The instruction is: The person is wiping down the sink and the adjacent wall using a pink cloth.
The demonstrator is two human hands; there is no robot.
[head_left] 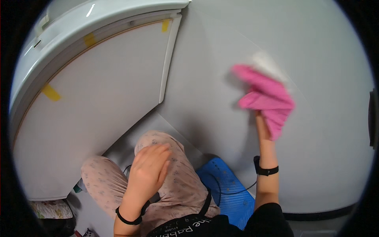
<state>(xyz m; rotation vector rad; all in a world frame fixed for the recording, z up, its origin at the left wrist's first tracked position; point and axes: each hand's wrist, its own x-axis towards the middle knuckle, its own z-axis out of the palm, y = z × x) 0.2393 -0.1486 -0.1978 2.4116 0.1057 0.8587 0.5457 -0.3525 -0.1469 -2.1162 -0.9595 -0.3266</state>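
A pink cloth (pixel 272 96) is bunched and draped over my right hand (pixel 259 115), against or just above the broad grey surface (pixel 323 130). The cloth hides nearly all of the fingers and is slightly smeared by motion. Beyond it lies a whitish patch (pixel 270 65); I cannot tell whether it is a reflection or a smear. Over my bent knee (pixel 158 138), my left hand (pixel 150 168) hovers or rests with fingers loosely bent and thumb apart. No object shows in it.
A white curved-edged panel (pixel 98 98) with yellow tape strips (pixel 51 93) fills the left side, under a glossy rim (pixel 90 19). A blue ridged mat or stool (pixel 227 189) lies beside my leg, crossed by a thin dark cord (pixel 237 192). A dark fitting (pixel 372 118) sits far right.
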